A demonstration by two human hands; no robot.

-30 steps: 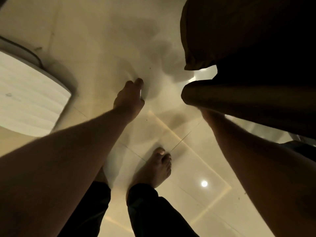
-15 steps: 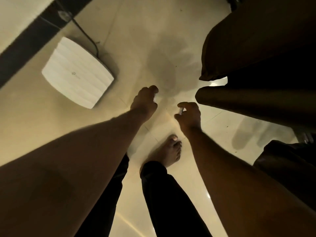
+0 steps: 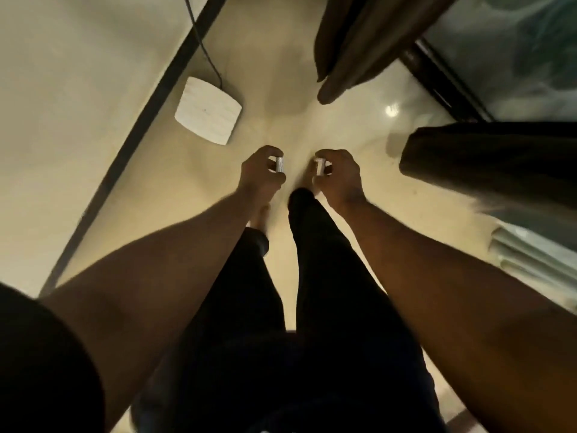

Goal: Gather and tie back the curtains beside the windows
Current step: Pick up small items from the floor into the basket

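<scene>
Both arms reach down over the floor. My left hand (image 3: 260, 168) pinches a small white cylindrical piece (image 3: 279, 164) between thumb and fingers. My right hand (image 3: 338, 171) pinches a matching white piece (image 3: 319, 166), a short gap from the first. Whether a cord joins the two pieces does not show. Brown curtain folds (image 3: 352, 48) hang at the upper middle. A second dark curtain bundle (image 3: 487, 157) lies at the right, beside the window glass (image 3: 515, 48). Neither hand touches a curtain.
A white square device (image 3: 207, 115) with a black cable (image 3: 203, 42) lies on the glossy floor near a dark baseboard (image 3: 131, 145). My legs in dark trousers stand below the hands. A dark window frame (image 3: 443, 79) runs at upper right, pale folded fabric (image 3: 530, 260) at right.
The view swung up and right, bringing the window into sight. My right hand came out from behind the curtain, and both hands drew level, each now showing a white piece.
</scene>
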